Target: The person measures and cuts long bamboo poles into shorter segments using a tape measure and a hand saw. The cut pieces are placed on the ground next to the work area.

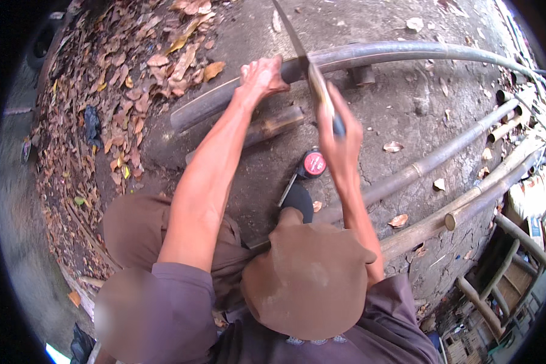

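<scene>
A long greyish bamboo pole lies across the ground in front of me and curves away to the right in the wide view. My left hand is closed over it, left of where a handsaw crosses it. Its blade points away from me and rests on or just over the pole; the exact contact is blurred. The saw's handle is in my right hand, with the fingers wrapped round it. Below the pole, near my left forearm, is a short bamboo piece.
A tape measure with a red face sits by my foot. Another bamboo pole and thicker pieces lie to the right. Dry leaves cover the ground at left. A bamboo frame stands at lower right.
</scene>
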